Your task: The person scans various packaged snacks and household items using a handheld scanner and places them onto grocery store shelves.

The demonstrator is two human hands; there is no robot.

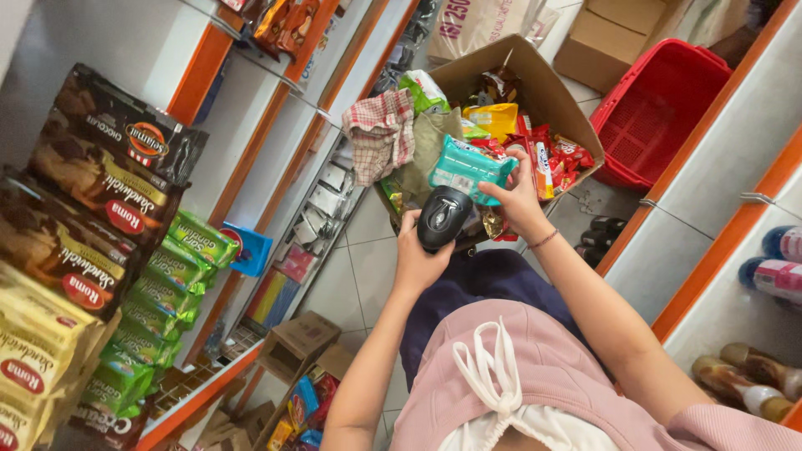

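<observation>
1. My left hand is wrapped tight around the grip of a black handheld scanner, its head tipped up toward the packet so its window faces the wrapper.
2. My right hand pinches one teal snack packet by its right end, thumb under and fingers over, holding it flat just above the scanner, I judge so that its printed face is turned to the reader.
3. Both sit over the near edge of one open cardboard box, which stands on the tiled floor in front of my knees; keeping the packet there means a short reach into the box.
4. The box holds a loose jumble of wrapped snacks: red packets, one yellow bag, one green bag. I cannot count the red ones exactly.
5. One checked cloth hangs over the box's left wall.
6. One red plastic basket stands just beyond the box, to its right.
7. On the shelf at my left, green biscuit packs stand stacked beside brown and yellow ones.
</observation>
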